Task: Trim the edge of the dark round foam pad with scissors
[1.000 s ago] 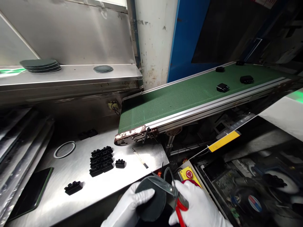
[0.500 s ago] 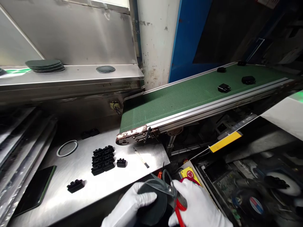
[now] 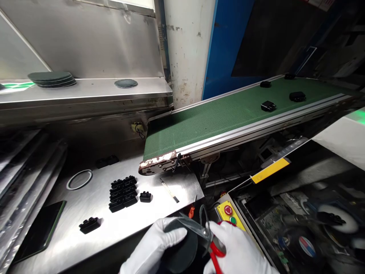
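My left hand [image 3: 154, 243], in a white glove, grips a dark green round pad [image 3: 182, 247] at the bottom of the view, with its fingers across the pad's face. My right hand [image 3: 235, 251], also gloved in white, is shut on a pair of red-handled scissors [image 3: 216, 254]. The scissors' metal blades [image 3: 194, 224] reach across the pad's upper edge. Part of the pad's lower side drops out of the frame, and the gloved fingers hide part of the handles.
A steel table [image 3: 171, 186] holds black moulded parts, a ring and a thin strip. Beyond it runs a green conveyor belt [image 3: 228, 118] carrying black parts. More green pads [image 3: 51, 78] lie on a steel shelf. A yellow control box [image 3: 228, 211] stands right of my hands.
The pad and scissors have shifted slightly, with the blades sitting at a new place on the pad's rim. My right hand has dropped lower, uncovering the control box's green button.
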Available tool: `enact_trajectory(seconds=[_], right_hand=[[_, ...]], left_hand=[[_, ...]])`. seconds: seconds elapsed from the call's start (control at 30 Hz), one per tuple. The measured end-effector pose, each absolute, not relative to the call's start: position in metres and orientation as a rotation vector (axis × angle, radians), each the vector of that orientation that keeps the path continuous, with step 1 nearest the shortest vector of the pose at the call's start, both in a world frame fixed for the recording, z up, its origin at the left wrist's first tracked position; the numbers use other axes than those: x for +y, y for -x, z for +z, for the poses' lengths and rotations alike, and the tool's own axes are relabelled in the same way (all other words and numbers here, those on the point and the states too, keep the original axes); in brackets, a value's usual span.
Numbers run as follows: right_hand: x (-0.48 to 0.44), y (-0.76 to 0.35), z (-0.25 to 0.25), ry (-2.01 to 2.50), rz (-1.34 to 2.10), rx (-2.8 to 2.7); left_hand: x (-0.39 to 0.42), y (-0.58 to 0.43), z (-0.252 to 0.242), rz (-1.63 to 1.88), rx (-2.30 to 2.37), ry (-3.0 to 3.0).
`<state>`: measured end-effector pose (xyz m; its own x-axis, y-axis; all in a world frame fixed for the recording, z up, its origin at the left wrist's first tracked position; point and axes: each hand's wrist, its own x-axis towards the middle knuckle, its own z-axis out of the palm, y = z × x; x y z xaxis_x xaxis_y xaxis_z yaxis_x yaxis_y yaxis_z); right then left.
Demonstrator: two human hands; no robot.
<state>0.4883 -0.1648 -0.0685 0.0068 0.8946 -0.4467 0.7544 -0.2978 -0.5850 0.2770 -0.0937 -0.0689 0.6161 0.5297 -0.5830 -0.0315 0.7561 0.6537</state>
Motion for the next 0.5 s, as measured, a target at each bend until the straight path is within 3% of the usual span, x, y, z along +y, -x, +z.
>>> enact_trajectory(seconds=[0.2, 0.5], right_hand=[[-0.162, -0.489, -0.081, 1.999, 0.884, -1.917], [-0.164, -0.492, -0.074, 1.997, 1.135, -1.786]], left_hand=[[-0.090, -0.279, -0.054, 0.286, 0.876, -0.892], [-0.084, -0.277, -0.053, 0.237, 0.806, -0.904]])
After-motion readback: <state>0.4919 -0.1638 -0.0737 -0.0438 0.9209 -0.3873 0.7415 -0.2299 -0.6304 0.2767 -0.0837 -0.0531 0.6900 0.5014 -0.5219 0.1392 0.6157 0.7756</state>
